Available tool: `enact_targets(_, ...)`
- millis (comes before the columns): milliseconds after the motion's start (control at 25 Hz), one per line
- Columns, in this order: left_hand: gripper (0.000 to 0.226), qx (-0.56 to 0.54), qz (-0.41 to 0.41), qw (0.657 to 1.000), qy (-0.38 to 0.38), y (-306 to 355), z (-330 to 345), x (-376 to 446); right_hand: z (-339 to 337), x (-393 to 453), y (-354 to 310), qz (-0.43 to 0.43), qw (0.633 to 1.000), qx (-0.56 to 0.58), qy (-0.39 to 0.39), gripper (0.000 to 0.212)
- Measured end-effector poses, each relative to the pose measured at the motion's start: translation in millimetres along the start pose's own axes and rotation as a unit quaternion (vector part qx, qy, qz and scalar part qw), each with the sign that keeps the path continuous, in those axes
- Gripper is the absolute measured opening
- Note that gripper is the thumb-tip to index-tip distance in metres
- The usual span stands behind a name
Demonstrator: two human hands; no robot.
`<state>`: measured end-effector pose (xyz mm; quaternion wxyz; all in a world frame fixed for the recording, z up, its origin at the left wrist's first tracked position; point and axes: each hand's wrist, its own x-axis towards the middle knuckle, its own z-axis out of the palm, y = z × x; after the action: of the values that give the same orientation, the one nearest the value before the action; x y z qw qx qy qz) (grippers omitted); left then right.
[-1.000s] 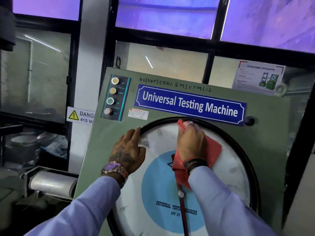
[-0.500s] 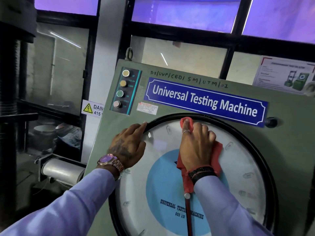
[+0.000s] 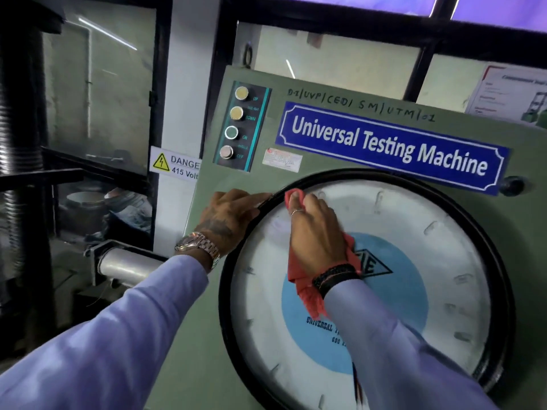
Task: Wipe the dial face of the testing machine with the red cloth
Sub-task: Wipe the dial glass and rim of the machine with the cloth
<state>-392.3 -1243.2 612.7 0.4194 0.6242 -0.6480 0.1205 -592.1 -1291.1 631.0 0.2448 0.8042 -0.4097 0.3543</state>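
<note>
With its palm pressed flat, the right hand [image 3: 315,232] pins the crumpled red cloth [image 3: 307,294] against the upper left of the round white dial face [image 3: 414,253], fingers bunched over the fabric, a corner of cloth poking out at the fingertips just under the black rim [image 3: 485,232]. Over on the left hand [image 3: 229,214], fingers lie spread and empty on the green metal panel [image 3: 204,306], fingertips touching that rim. Above sits the blue "Universal Testing Machine" nameplate [image 3: 390,146], and a column of four round buttons [image 3: 235,125] stands at its left.
</note>
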Motion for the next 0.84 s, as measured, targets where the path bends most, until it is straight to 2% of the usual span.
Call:
enact_targets(40, 0.048, 0.029, 0.004, 0.999, -0.012, -5, -2, -3, 2, 1, 0, -0.011, 1.000, -0.011, 0.005, 0.053)
enact_targets(200, 0.061, 0.130, 0.030, 0.989, -0.071, -24, -9, -3, 5, 4, -8, 0.072, 0.996, -0.022, 0.050, 0.056)
enact_targets(360, 0.066, 0.217, 0.066, 0.970, -0.084, -32, -15, 1, 20, -23, -39, -0.020, 1.000, 0.008, 0.014, 0.054)
enact_targets(480, 0.069, 0.251, 0.072, 0.960, -0.105, -37, -21, -4, 14, -15, -27, 0.007, 0.999, -0.024, 0.024, 0.066)
enact_targets(560, 0.074, 0.266, 0.074, 0.953, -0.121, -45, -21, -8, 18, -21, -42, 0.028, 0.999, -0.031, 0.022, 0.061)
enact_targets(680, 0.087, 0.264, 0.070, 0.950, -0.151, -52, -25, -8, 33, -43, -70, 0.064, 0.990, 0.115, -0.046, 0.041)
enact_targets(720, 0.093, 0.267, 0.069, 0.948, -0.156, -51, -26, -7, 36, -46, -71, 0.063, 0.987, 0.132, -0.063, 0.039)
enact_targets(840, 0.106, 0.284, 0.066, 0.943, -0.159, -48, -26, -7, 31, -33, -59, 0.069, 0.991, 0.093, -0.069, 0.040)
